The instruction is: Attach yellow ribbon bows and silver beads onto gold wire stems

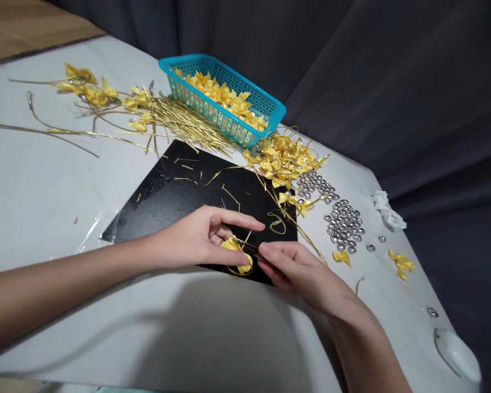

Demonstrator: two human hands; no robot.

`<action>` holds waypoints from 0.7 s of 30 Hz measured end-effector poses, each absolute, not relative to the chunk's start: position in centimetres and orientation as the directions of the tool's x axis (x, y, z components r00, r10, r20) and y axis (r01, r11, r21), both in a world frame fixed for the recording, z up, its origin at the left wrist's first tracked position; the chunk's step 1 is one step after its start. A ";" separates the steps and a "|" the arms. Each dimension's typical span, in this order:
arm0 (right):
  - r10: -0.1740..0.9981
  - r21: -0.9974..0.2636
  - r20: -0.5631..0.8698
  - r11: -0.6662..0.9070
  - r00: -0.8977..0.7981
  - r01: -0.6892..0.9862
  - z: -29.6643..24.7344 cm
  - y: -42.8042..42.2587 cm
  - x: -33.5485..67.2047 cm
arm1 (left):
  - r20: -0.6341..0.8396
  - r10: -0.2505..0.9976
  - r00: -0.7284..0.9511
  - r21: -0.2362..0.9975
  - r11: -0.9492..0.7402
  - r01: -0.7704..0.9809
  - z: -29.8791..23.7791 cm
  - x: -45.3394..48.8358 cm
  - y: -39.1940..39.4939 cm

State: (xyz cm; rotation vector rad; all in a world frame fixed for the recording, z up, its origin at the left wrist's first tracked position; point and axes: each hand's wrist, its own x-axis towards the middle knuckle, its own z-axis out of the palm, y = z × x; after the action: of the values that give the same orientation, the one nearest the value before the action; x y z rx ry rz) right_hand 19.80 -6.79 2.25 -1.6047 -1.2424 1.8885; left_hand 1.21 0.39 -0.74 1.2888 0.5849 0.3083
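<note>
My left hand (204, 234) pinches a small yellow ribbon bow (234, 246) over the near edge of a black mat (180, 191), forefinger stretched out above it. My right hand (294, 267) is closed on a thin gold wire (245, 244) that runs to the bow and loops around it. Both hands meet at the mat's front right corner. A second gold wire loop (277, 224) lies on the mat just beyond my fingers.
A blue basket (265, 103) of yellow bows stands at the back. Gold wire sticks (184, 117) and bows on stems lie left of it. A heap of wired bows (282, 158) and silver beads (343, 224) lie at the right. A white dish (458, 355) sits near the table's right edge.
</note>
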 end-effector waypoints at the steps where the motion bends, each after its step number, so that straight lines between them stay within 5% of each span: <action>1: 0.749 -0.799 -0.600 -0.542 -0.282 0.260 2.3 -6.8 19.7 | -0.235 0.526 0.817 0.959 0.264 0.106 -0.7 1.2 0.4; 21: 0.757 -0.799 -0.597 -0.531 -0.266 0.283 2.4 -6.7 19.3 | -0.232 0.517 0.824 0.948 0.311 0.071 -0.8 1.3 0.2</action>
State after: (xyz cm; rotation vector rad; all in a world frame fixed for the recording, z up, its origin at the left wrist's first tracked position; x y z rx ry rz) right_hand 19.35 -6.67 2.42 -1.6330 -1.2700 1.8548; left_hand 1.25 0.22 -0.81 1.2346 0.5621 0.3157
